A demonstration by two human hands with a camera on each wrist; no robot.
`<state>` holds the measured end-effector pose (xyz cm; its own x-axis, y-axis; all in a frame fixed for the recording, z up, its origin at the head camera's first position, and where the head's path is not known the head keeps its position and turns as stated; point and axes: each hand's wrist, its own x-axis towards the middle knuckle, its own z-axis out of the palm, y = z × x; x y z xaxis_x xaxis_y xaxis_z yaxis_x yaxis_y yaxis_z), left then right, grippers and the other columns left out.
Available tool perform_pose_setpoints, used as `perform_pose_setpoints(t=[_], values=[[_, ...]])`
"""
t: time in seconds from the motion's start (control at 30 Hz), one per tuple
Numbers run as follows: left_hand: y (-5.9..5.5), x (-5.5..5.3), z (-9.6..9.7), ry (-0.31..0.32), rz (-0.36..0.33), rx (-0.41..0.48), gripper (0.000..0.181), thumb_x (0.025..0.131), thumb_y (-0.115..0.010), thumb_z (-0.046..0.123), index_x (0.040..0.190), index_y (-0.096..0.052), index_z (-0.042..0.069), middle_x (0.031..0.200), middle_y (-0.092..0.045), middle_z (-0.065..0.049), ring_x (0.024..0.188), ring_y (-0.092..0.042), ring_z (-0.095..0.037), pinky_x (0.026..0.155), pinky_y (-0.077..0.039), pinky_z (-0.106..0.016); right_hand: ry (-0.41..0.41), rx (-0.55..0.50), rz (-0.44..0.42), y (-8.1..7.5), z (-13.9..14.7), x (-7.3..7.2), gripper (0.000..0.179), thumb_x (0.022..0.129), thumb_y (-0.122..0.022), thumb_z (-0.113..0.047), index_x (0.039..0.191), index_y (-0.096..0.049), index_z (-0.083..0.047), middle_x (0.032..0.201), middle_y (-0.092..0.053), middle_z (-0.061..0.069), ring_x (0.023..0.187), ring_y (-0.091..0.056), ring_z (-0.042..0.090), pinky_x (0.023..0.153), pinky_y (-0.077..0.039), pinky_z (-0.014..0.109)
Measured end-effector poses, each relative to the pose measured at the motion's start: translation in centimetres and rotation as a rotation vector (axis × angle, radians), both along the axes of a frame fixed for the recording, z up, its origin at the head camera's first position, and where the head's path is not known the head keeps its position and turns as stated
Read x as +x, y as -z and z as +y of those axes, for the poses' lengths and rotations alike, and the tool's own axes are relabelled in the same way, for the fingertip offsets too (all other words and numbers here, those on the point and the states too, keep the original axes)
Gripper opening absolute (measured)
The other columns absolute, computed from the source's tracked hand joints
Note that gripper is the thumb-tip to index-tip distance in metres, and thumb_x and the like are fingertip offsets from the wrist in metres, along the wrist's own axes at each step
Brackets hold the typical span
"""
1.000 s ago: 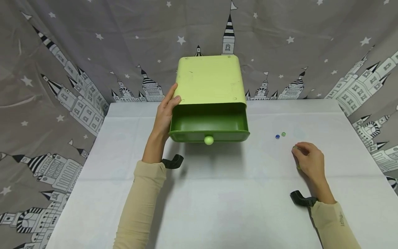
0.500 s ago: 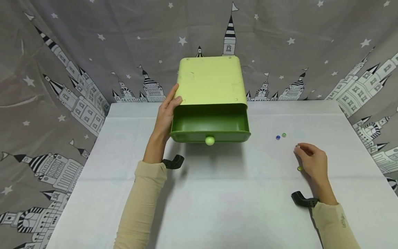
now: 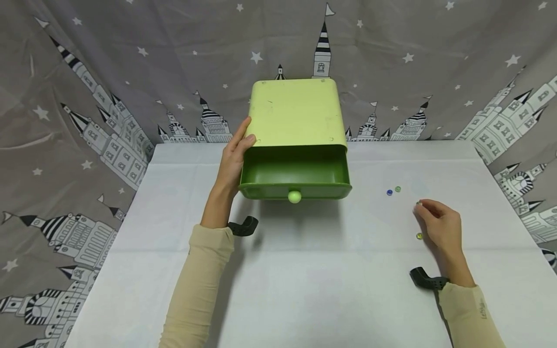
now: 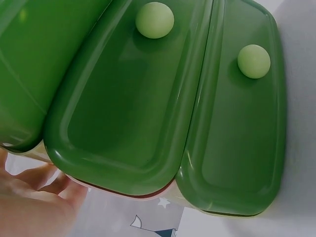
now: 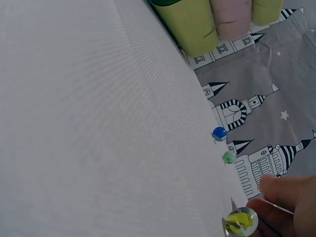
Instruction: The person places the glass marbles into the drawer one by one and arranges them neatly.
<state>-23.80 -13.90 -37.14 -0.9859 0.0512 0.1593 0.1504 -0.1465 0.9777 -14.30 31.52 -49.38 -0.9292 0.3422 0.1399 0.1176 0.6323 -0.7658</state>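
A drawer unit with a pale yellow-green top (image 3: 298, 113) stands at the back of the table. Its upper green drawer (image 3: 296, 169) is pulled out, and nothing shows inside. My left hand (image 3: 229, 166) rests against the unit's left side, thumb and forefinger extended along the upper edge. On the right, my right hand (image 3: 440, 224) pinches a small glass marble (image 3: 419, 203) between thumb and fingertips, low over the table; its colour is mostly hidden. A yellow-cored clear marble (image 5: 240, 222) lies beside that hand. Farther back sit a blue marble (image 3: 389, 192) and a green marble (image 3: 398, 189), close together.
Two lower drawers with round knobs (image 4: 254, 61) appear pushed in, in the left wrist view. A white cloth (image 3: 304, 290) covers the table. Behind it hangs a grey curtain (image 3: 174, 48) printed with castles and stars.
My right hand has shifted slightly to the right with the pinched marble, uncovering the yellow marble that was partly hidden by it. My left hand stays on the unit.
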Motion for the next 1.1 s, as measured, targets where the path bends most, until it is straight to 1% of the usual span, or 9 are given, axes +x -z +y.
perform_pose_setpoints(t=[0.23,0.3,0.37,0.5,0.67,0.77,0.93,1.1], values=[[0.1,-0.1,0.1,0.009,0.009,0.007,0.059,0.100,-0.055,0.024,0.156,-0.034,0.020,0.159,-0.028,0.003,0.142,-0.027,-0.009,0.112,-0.028,-0.027,0.026,-0.022,0.017,-0.2,-0.2,0.0,0.030,0.097,-0.063,-0.018,0.117,-0.069,0.004,0.111,-0.067,0.017,0.086,-0.050,-0.004,0.076,-0.039,0.016],[0.1,-0.1,0.1,0.009,0.008,0.008,0.059,0.100,-0.055,0.024,0.156,-0.034,0.020,0.159,-0.028,0.003,0.142,-0.027,-0.009,0.112,-0.028,-0.027,0.040,-0.040,0.026,-0.2,-0.2,0.0,0.029,0.096,-0.064,-0.017,0.116,-0.070,0.003,0.107,-0.069,0.011,0.085,-0.052,-0.005,0.076,-0.040,0.015],[0.1,-0.1,0.1,0.006,0.006,0.005,0.059,0.100,-0.055,0.024,0.156,-0.035,0.020,0.159,-0.028,0.002,0.142,-0.028,-0.009,0.112,-0.028,-0.027,0.050,-0.056,0.040,-0.3,-0.3,0.0,0.028,0.095,-0.065,-0.017,0.114,-0.071,0.002,0.102,-0.069,0.003,0.084,-0.052,-0.007,0.076,-0.040,0.015],[0.1,0.0,0.0,-0.007,0.006,-0.014,0.058,0.100,-0.054,0.024,0.155,-0.035,0.021,0.159,-0.029,0.003,0.142,-0.028,-0.009,0.112,-0.027,-0.026,0.052,-0.089,0.084,-0.7,-0.5,0.0,0.026,0.093,-0.068,-0.015,0.111,-0.071,0.004,0.093,-0.068,-0.013,0.082,-0.054,-0.010,0.076,-0.041,0.014],[0.0,0.0,0.0,-0.001,0.005,-0.003,0.059,0.100,-0.054,0.024,0.155,-0.035,0.020,0.159,-0.029,0.002,0.142,-0.028,-0.010,0.112,-0.028,-0.026,0.043,-0.156,0.105,-1.5,-0.8,0.2,0.028,0.091,-0.071,-0.015,0.109,-0.071,0.007,0.085,-0.064,-0.026,0.081,-0.057,-0.008,0.076,-0.041,0.013],[0.0,0.0,0.0,0.001,0.006,0.001,0.059,0.100,-0.054,0.024,0.156,-0.035,0.020,0.159,-0.029,0.002,0.142,-0.029,-0.010,0.112,-0.028,-0.026,0.038,-0.186,0.095,-2.2,-1.0,0.3,0.030,0.091,-0.072,-0.015,0.110,-0.070,0.008,0.085,-0.063,-0.027,0.082,-0.059,-0.006,0.075,-0.042,0.013],[0.0,0.0,0.0,-0.005,0.006,-0.007,0.059,0.100,-0.055,0.024,0.155,-0.035,0.020,0.159,-0.029,0.002,0.142,-0.028,-0.009,0.112,-0.026,-0.025,0.010,-0.205,0.084,-3.2,-1.5,0.6,0.031,0.091,-0.072,-0.015,0.112,-0.070,0.008,0.090,-0.065,-0.024,0.086,-0.060,-0.004,0.076,-0.044,0.010],[0.0,0.0,0.0,-0.002,0.011,-0.001,0.059,0.100,-0.054,0.024,0.156,-0.035,0.020,0.159,-0.029,0.002,0.142,-0.028,-0.009,0.112,-0.027,-0.025,-0.031,-0.216,0.104,-3.9,-2.0,0.7,0.030,0.091,-0.072,-0.012,0.112,-0.069,0.008,0.090,-0.066,-0.025,0.087,-0.062,-0.004,0.076,-0.046,0.009]])
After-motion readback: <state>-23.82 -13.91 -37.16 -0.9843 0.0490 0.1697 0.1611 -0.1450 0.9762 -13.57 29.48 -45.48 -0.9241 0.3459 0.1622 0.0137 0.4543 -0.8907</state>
